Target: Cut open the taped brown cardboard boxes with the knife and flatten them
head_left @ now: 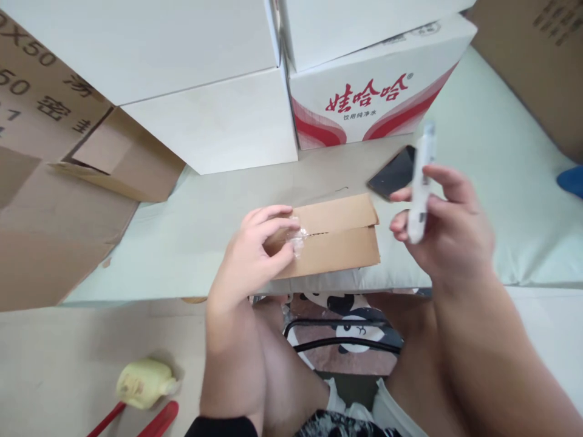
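A small brown cardboard box (337, 249) lies closed on the pale green cloth, a ragged slit along its top seam. My left hand (257, 246) grips its left end, thumb on the near side and fingers toward the far side. Crumpled clear tape (298, 235) sits on the box by those fingertips. Raised to the right of the box, my right hand (449, 212) is closed around a slim white utility knife (422, 188), held upright and somewhat blurred. Whether its blade is out, I cannot tell. Behind this hand a dark phone (392, 173) lies flat on the cloth.
White cartons (209, 121) and a red-lettered white carton (373, 103) stand along the back. Large brown cartons (59, 212) rise at the left, and another carton (537, 67) at the right. Below the cloth's edge, a yellow bottle (144, 382) lies on the floor near red handles (159, 420).
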`<state>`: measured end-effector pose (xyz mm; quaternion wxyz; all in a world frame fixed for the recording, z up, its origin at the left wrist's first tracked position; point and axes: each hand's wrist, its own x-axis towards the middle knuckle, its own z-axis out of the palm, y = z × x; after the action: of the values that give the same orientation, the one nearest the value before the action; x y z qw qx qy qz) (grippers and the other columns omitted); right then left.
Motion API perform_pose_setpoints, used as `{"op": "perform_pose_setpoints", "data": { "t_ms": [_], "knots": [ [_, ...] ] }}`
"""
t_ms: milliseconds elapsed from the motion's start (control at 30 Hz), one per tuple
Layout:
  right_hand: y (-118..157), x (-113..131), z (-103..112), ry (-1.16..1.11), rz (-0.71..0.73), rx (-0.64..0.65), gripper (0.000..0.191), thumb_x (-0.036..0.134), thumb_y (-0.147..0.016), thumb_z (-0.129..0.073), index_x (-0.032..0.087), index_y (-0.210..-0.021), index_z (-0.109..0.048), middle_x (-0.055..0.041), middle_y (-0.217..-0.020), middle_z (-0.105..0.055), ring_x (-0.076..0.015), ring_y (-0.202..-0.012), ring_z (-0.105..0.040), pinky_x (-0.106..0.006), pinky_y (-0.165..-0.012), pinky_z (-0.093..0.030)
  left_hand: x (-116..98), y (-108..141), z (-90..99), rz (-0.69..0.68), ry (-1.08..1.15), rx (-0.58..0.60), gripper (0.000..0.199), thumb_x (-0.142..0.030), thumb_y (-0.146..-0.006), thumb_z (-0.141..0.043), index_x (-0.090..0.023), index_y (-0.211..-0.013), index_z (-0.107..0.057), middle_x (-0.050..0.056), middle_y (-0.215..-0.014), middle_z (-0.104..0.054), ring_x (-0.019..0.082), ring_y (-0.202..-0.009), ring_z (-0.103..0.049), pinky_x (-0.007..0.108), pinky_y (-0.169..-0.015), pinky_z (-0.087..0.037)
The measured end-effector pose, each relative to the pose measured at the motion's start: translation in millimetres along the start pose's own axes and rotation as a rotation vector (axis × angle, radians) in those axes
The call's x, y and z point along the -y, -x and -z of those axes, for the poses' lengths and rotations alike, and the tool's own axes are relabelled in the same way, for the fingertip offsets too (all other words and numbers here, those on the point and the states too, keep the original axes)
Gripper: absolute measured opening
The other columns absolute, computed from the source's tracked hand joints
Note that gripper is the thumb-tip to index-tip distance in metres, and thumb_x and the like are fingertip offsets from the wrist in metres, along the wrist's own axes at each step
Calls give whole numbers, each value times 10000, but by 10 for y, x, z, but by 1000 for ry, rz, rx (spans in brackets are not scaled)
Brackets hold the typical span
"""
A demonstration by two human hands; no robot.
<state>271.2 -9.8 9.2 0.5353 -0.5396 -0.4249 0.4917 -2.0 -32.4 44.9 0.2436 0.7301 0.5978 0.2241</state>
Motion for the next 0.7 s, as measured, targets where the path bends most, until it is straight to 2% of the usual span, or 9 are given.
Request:
{"op": "perform_pose_setpoints", "data": {
  "t_ms": [100,233,300,367,433,500,567,633,700],
  "knots": [
    [175,184,-15,-30,31,5,411,488,-766,-460,395,-1158,-543,-4,-725,-634,-233,-618,-632,-390,-569,-490,12,-6,-8,4,22,12,262,-262,-835,-639,-245,-1066,-762,78,-1401,-661,290,-1357,-565,523,-1176,-449],
    [261,210,-121,-48,91,62,179,513,-813,-559,344,-857,-519,61,-489,-417,-184,-433,-458,-350,-481,-405,11,-2,-17,-5,42,20,281,-217,-826,-627,-245,-1074,-757,66,-1403,-661,274,-1359,-559,508,-1186,-440],
    [277,205,-231,-105,143,102,288,556,-835,-622,313,-752,-491,79,-435,-372,-148,-372,-368,-312,-421,-324,10,1,-17,-5,49,21,287,-198,-817,-630,-250,-1070,-755,59,-1404,-661,275,-1359,-558,506,-1189,-436],
    [302,216,-336,-144,141,159,324,624,-817,-667,317,-779,-571,69,-437,-464,-145,-362,-398,-304,-399,-319,11,5,-16,-2,56,24,287,-188,-813,-632,-250,-1065,-753,55,-1404,-661,276,-1359,-556,505,-1190,-435],
    [339,242,-408,-143,92,198,354,661,-788,-690,315,-854,-659,36,-499,-590,-170,-400,-509,-322,-410,-389,11,8,-14,2,62,32,284,-183,-816,-634,-247,-1065,-753,51,-1407,-660,275,-1359,-555,504,-1188,-438],
    [389,274,-439,-104,54,184,365,661,-795,-685,297,-820,-688,6,-559,-651,-191,-438,-579,-345,-427,-450,9,10,-13,2,66,35,281,-182,-821,-638,-249,-1069,-752,44,-1407,-662,275,-1354,-558,503,-1179,-447],
    [452,306,-447,-64,101,152,393,677,-816,-674,289,-760,-696,-9,-602,-673,-195,-460,-605,-352,-428,-474,5,13,-14,-1,71,35,275,-182,-826,-645,-255,-1069,-752,36,-1402,-668,277,-1352,-561,501,-1171,-456],
    [521,332,-458,20,172,122,348,643,-795,-744,297,-764,-718,-10,-627,-689,-190,-484,-616,-340,-439,-479,0,15,-14,-8,80,31,271,-183,-828,-653,-260,-1068,-753,30,-1396,-673,276,-1350,-562,495,-1168,-460],
    [576,343,-500,139,185,90,229,506,-753,-841,305,-790,-737,6,-617,-687,-173,-505,-611,-302,-440,-447,-6,18,-14,-13,87,30,279,-173,-824,-657,-260,-1071,-753,25,-1395,-674,272,-1348,-562,483,-1169,-462]
  ]
}}
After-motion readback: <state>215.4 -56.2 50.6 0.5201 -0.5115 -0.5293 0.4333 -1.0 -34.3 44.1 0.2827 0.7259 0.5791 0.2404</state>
